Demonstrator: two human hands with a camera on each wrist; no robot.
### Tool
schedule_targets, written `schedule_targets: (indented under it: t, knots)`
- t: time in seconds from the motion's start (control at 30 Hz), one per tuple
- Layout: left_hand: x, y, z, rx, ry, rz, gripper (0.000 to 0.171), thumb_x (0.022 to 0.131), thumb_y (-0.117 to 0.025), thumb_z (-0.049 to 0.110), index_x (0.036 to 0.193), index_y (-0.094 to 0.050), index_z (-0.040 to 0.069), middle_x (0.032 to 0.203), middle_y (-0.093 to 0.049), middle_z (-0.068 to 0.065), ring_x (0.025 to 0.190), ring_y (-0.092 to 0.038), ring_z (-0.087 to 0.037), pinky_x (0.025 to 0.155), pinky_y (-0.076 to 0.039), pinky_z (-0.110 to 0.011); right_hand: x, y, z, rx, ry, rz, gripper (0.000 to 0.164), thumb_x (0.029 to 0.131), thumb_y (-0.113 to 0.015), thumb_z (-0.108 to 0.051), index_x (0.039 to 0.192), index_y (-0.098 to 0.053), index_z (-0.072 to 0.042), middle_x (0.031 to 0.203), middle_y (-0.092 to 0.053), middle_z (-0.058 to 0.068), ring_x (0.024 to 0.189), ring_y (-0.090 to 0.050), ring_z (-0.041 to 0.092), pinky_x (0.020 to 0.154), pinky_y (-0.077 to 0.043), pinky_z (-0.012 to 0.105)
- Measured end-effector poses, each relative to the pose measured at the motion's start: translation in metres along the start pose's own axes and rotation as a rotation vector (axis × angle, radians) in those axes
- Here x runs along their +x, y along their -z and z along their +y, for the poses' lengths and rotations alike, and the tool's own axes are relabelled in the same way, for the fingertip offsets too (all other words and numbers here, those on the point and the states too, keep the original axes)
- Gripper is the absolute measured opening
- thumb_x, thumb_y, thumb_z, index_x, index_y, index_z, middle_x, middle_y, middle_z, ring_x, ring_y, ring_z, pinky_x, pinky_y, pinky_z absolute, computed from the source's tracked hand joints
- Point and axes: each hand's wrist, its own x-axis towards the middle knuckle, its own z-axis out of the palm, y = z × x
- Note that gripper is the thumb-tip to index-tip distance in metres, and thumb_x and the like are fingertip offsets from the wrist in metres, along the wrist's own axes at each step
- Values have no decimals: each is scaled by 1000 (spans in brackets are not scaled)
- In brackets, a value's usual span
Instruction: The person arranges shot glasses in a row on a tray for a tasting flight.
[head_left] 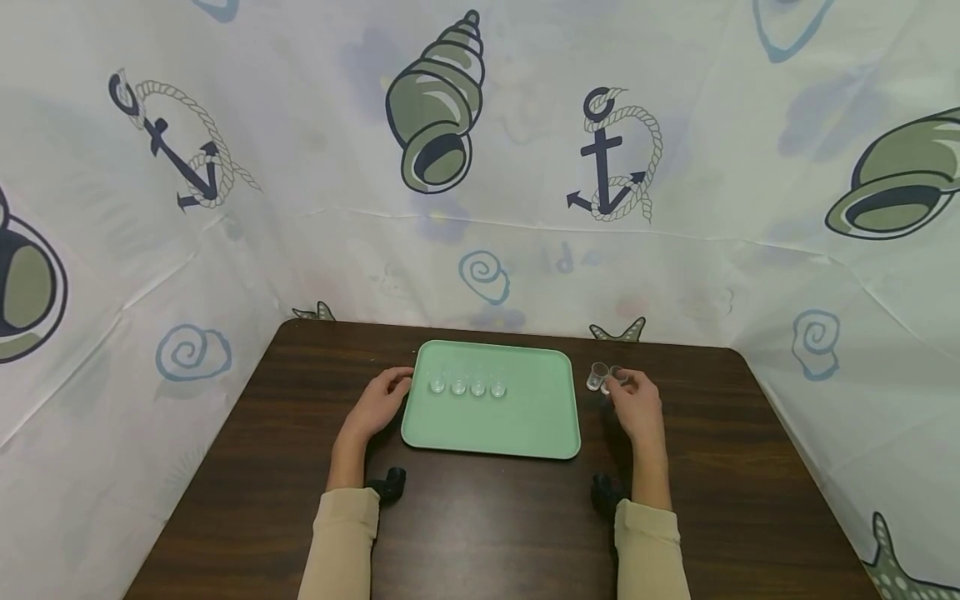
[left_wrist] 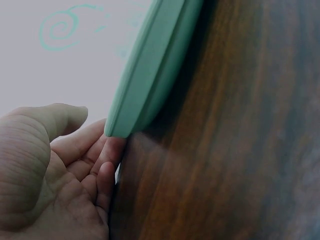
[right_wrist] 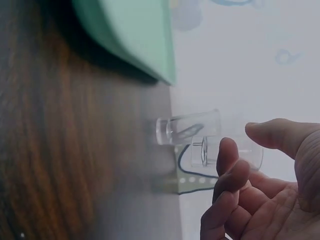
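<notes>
A small clear shot glass [right_wrist: 200, 151] is in my right hand [head_left: 637, 406], held between thumb and fingers. In the right wrist view its base is raised higher than the base of a second shot glass [head_left: 597, 377], which stands upright on the table just left of the hand. A row of several similar shot glasses [head_left: 477, 387] stands on the left half of the light green tray [head_left: 525, 425]. At that tray's left edge is my left hand [head_left: 378, 404], its fingers loosely bent with fingertips right at the rim and the thumb apart.
The dark brown wooden table [head_left: 487, 525] carries the tray near its far side. Behind and beside it hangs a pale curtain [head_left: 525, 275] printed with shells and anchors. Black bands [head_left: 388, 486] sit at both wrists, beside beige sleeves [head_left: 341, 542].
</notes>
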Motion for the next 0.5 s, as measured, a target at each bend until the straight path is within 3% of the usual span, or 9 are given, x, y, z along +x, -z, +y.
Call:
schedule_targets:
  t: [0.3, 0.5]
  knots:
    - [0, 0, -1, -8, 3, -3, 51, 118, -46, 33, 161, -48, 6, 149, -57, -23, 139, -54, -42, 114, -45, -62, -6, -3, -12, 10, 30, 5, 53, 109, -60, -44, 145, -60, -5, 112, -77, 21, 84, -65, 19, 74, -48, 33]
    - [1, 0, -3, -4, -1, 2, 51, 118, -46, 34, 160, -48, 6, 149, -57, -22, 139, -54, -42, 113, -45, -62, -8, -4, -19, 46, 46, 1, 52, 108, -61, -41, 145, -60, -5, 112, -76, 24, 94, -69, 32, 74, -50, 31]
